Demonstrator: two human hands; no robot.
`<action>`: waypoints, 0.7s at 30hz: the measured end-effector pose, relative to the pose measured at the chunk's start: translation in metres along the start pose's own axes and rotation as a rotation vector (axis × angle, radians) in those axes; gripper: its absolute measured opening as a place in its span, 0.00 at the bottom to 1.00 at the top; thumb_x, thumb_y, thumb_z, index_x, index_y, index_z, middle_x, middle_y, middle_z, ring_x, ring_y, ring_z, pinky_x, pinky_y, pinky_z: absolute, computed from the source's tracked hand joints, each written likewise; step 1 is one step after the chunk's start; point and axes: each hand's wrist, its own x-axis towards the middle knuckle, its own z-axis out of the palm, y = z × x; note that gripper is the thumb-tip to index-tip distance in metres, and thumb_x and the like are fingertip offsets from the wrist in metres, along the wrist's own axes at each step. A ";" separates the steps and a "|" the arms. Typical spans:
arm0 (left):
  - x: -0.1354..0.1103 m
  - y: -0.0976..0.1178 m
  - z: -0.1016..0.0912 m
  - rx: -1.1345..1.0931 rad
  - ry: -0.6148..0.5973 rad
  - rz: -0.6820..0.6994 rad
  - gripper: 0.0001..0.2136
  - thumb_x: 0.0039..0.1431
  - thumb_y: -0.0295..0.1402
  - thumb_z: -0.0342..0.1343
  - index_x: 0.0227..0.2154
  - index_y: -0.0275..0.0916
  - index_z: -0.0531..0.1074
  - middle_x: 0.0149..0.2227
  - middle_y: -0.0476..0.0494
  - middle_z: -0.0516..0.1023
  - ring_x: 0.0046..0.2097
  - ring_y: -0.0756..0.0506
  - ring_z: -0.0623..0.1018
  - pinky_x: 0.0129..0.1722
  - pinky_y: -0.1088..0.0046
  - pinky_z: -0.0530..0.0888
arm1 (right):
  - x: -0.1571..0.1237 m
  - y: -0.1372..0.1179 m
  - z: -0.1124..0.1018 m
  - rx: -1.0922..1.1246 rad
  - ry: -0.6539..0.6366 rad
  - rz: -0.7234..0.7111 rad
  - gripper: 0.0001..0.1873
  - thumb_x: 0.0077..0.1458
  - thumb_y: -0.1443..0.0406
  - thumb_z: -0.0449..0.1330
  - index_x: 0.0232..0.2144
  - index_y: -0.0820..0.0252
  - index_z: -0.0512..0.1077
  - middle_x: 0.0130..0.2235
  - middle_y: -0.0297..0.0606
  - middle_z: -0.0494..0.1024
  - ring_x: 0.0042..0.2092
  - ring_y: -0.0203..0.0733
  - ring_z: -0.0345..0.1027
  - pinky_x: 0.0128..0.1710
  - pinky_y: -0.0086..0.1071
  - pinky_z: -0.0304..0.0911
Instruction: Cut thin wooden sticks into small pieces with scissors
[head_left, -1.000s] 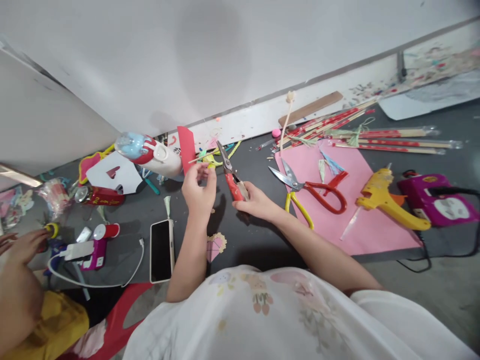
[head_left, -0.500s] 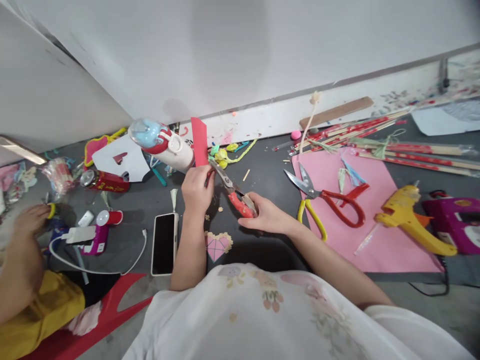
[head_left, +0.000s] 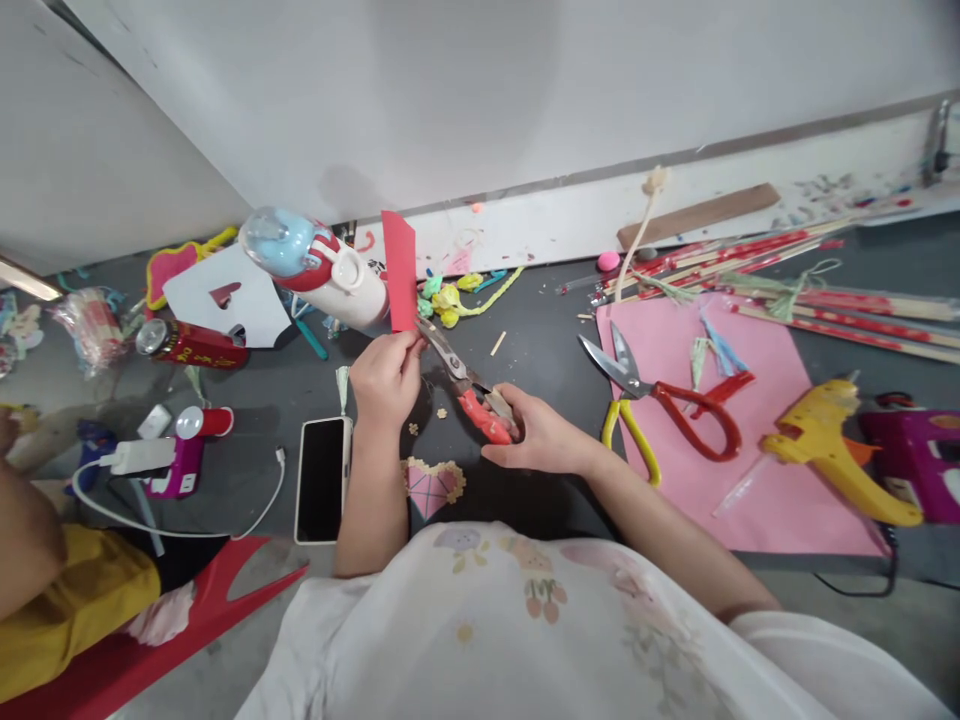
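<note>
My left hand [head_left: 386, 375] pinches the lower edge of an upright red paper strip [head_left: 399, 268] over the dark work surface. Around the red handles of small shears [head_left: 469, 385] my right hand [head_left: 536, 435] is closed, and the blades point up-left, reaching the foot of the red strip by my left fingers. A heart-shaped pink paper piece [head_left: 433, 482] lies just below both hands. A white and red bottle with a blue cap [head_left: 315, 265] lies on its side just left of the strip.
A phone [head_left: 322, 492] lies left of my left forearm. Large red-handled scissors [head_left: 660, 400] and a yellow glue gun [head_left: 832, 440] rest on a pink sheet [head_left: 757, 500] to the right. Sticks [head_left: 787, 270] lie beyond. Another person's arm [head_left: 30, 530] is at far left.
The shears' blades swung from pointing up beside the strip down to its lower edge. The small yellow-green bits my left hand held now lie on the table behind.
</note>
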 end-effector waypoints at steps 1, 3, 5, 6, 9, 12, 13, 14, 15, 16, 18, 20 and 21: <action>0.000 0.000 -0.001 -0.004 0.005 0.007 0.07 0.61 0.31 0.52 0.32 0.37 0.75 0.29 0.45 0.79 0.32 0.49 0.76 0.34 0.75 0.69 | 0.000 -0.001 0.000 0.021 -0.008 -0.005 0.22 0.44 0.59 0.66 0.36 0.58 0.58 0.27 0.25 0.60 0.26 0.29 0.52 0.26 0.26 0.53; 0.000 0.001 -0.002 -0.007 0.013 0.020 0.07 0.61 0.30 0.52 0.32 0.37 0.75 0.30 0.44 0.79 0.33 0.50 0.77 0.34 0.76 0.69 | -0.001 -0.002 0.001 0.053 -0.024 -0.010 0.21 0.44 0.60 0.65 0.35 0.58 0.58 0.27 0.25 0.60 0.26 0.29 0.52 0.26 0.26 0.53; 0.000 0.002 -0.003 -0.003 0.010 0.015 0.07 0.61 0.30 0.52 0.33 0.38 0.75 0.30 0.44 0.79 0.33 0.50 0.77 0.35 0.76 0.69 | -0.001 -0.003 0.001 0.065 -0.028 -0.010 0.21 0.44 0.61 0.65 0.35 0.58 0.58 0.27 0.24 0.60 0.26 0.29 0.52 0.26 0.26 0.53; -0.001 0.002 -0.003 0.001 0.006 0.007 0.08 0.61 0.31 0.52 0.33 0.38 0.75 0.30 0.44 0.79 0.33 0.49 0.77 0.35 0.75 0.69 | -0.001 -0.003 0.001 0.068 -0.026 -0.012 0.21 0.44 0.61 0.65 0.35 0.58 0.58 0.26 0.24 0.60 0.26 0.29 0.51 0.26 0.26 0.52; -0.001 0.002 -0.003 0.011 -0.011 -0.024 0.08 0.61 0.32 0.51 0.33 0.38 0.75 0.30 0.44 0.79 0.33 0.49 0.77 0.36 0.74 0.70 | 0.000 -0.004 0.001 0.085 -0.033 -0.013 0.20 0.45 0.62 0.65 0.34 0.58 0.58 0.26 0.24 0.58 0.26 0.29 0.50 0.25 0.26 0.51; -0.001 0.002 -0.004 0.012 -0.028 -0.033 0.09 0.62 0.32 0.51 0.33 0.38 0.75 0.30 0.44 0.79 0.33 0.49 0.77 0.36 0.74 0.70 | 0.001 -0.004 0.002 0.111 -0.051 -0.013 0.19 0.45 0.61 0.64 0.35 0.59 0.58 0.26 0.24 0.58 0.25 0.28 0.49 0.25 0.26 0.51; -0.001 0.002 -0.004 0.014 -0.034 -0.029 0.09 0.62 0.32 0.51 0.33 0.38 0.75 0.30 0.44 0.79 0.33 0.49 0.77 0.35 0.75 0.70 | 0.001 -0.004 0.002 0.110 -0.050 -0.013 0.19 0.46 0.61 0.64 0.35 0.59 0.59 0.26 0.24 0.58 0.25 0.29 0.50 0.25 0.26 0.51; 0.000 0.002 -0.005 0.015 -0.039 -0.024 0.09 0.62 0.32 0.51 0.33 0.38 0.75 0.30 0.44 0.79 0.33 0.49 0.77 0.35 0.75 0.70 | 0.001 -0.004 0.002 0.103 -0.046 -0.012 0.20 0.46 0.61 0.64 0.36 0.59 0.59 0.26 0.24 0.58 0.25 0.29 0.50 0.25 0.26 0.51; 0.000 0.002 -0.005 0.016 -0.045 -0.018 0.09 0.62 0.31 0.51 0.33 0.38 0.76 0.30 0.44 0.79 0.33 0.49 0.77 0.35 0.75 0.70 | 0.001 -0.003 0.002 0.092 -0.041 -0.011 0.20 0.46 0.61 0.64 0.36 0.59 0.59 0.26 0.24 0.58 0.26 0.29 0.50 0.25 0.26 0.51; 0.000 0.002 -0.006 0.017 -0.049 -0.013 0.09 0.62 0.31 0.50 0.33 0.37 0.76 0.30 0.43 0.79 0.33 0.49 0.77 0.36 0.75 0.70 | 0.001 -0.003 0.002 0.082 -0.037 -0.009 0.20 0.46 0.61 0.65 0.36 0.59 0.59 0.26 0.24 0.58 0.26 0.29 0.50 0.26 0.26 0.51; 0.000 0.002 -0.006 0.018 -0.055 -0.002 0.09 0.62 0.31 0.50 0.34 0.37 0.76 0.30 0.43 0.79 0.33 0.48 0.77 0.36 0.75 0.70 | 0.001 -0.002 0.002 0.069 -0.035 -0.006 0.20 0.46 0.60 0.65 0.36 0.59 0.59 0.26 0.24 0.59 0.25 0.29 0.50 0.25 0.26 0.52; 0.000 0.001 -0.006 0.020 -0.058 0.003 0.10 0.62 0.32 0.49 0.34 0.37 0.76 0.30 0.43 0.80 0.33 0.48 0.78 0.36 0.75 0.70 | 0.001 -0.002 0.001 0.073 -0.039 -0.009 0.20 0.46 0.60 0.64 0.36 0.59 0.59 0.25 0.24 0.59 0.25 0.29 0.50 0.25 0.26 0.51; 0.000 0.001 -0.006 0.024 -0.063 0.001 0.10 0.62 0.32 0.49 0.34 0.37 0.76 0.30 0.43 0.80 0.33 0.48 0.78 0.36 0.75 0.70 | 0.001 -0.001 0.001 0.083 -0.044 -0.012 0.20 0.46 0.60 0.64 0.37 0.59 0.59 0.26 0.24 0.58 0.25 0.29 0.50 0.25 0.26 0.51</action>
